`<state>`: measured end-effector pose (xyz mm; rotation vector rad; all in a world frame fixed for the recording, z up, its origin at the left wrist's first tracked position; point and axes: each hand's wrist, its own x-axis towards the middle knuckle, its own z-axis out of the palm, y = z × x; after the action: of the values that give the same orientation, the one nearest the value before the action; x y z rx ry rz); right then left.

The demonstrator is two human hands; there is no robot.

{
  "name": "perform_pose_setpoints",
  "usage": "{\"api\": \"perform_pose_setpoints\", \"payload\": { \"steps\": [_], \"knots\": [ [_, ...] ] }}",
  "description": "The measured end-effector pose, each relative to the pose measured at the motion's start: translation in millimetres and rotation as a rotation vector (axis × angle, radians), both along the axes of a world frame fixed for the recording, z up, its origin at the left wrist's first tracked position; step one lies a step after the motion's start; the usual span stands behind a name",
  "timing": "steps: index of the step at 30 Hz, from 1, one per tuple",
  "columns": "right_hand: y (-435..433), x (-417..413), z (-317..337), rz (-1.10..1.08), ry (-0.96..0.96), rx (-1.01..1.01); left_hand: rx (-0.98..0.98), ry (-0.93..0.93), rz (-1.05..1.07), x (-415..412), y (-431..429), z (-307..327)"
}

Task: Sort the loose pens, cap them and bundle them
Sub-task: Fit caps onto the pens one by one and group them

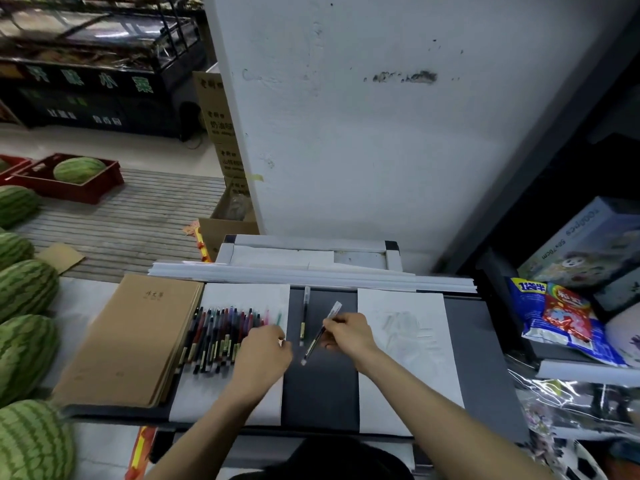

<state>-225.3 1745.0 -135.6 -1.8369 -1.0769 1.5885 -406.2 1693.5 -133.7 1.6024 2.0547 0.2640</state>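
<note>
Pens [221, 332] lay in one crowded row, a lone pen [303, 317] beside them; right grip [348, 332] pinched a slanted pen [313, 344]; left grip [265, 351] curled, hold unclear.

- The worktop [322, 386] has a dark grey top, matt and smooth.
- The left sheet [242, 296] is plain white matt paper; the right sheet [408, 358] is the same, faintly creased.
- The notebooks [131, 334] have brown kraft-paper covers, matt and uncoated.
- The row of pens [221, 337] shows smooth plastic barrels, dark and coloured, with small pale labels (print too small to read).
- The tilted pen [320, 336] has a dark plastic barrel and a clear, glossy cap.
- The snack bag [561, 320] is glossy printed plastic film, crinkled.
- The wall [381, 133] is matt white paint, scuffed and chipped in spots.
- The watermelons [24, 289] have smooth striped rind with a dull sheen.
- The crate [69, 190] is hard red plastic.
</note>
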Motion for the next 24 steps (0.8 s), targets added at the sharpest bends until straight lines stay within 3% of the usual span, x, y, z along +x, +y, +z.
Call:
{"api": "perform_pose_setpoints", "payload": {
  "steps": [9,15,20,24],
  "knots": [
    [28,-21,-28,0.226,-0.376,0.07,-0.189,0.208,-0.01,-14,24,-25],
    [25,-21,-38,0.17,-0.332,0.08,-0.223,0.292,-0.069,-12,24,-26],
    [14,-3,-43,0.195,-0.329,0.116,-0.216,0.23,-0.044,-10,23,-25],
    [0,26,-34,0.385,-0.526,0.26,-0.174,0.2,-0.017,-11,20,-27]
  ]
}}
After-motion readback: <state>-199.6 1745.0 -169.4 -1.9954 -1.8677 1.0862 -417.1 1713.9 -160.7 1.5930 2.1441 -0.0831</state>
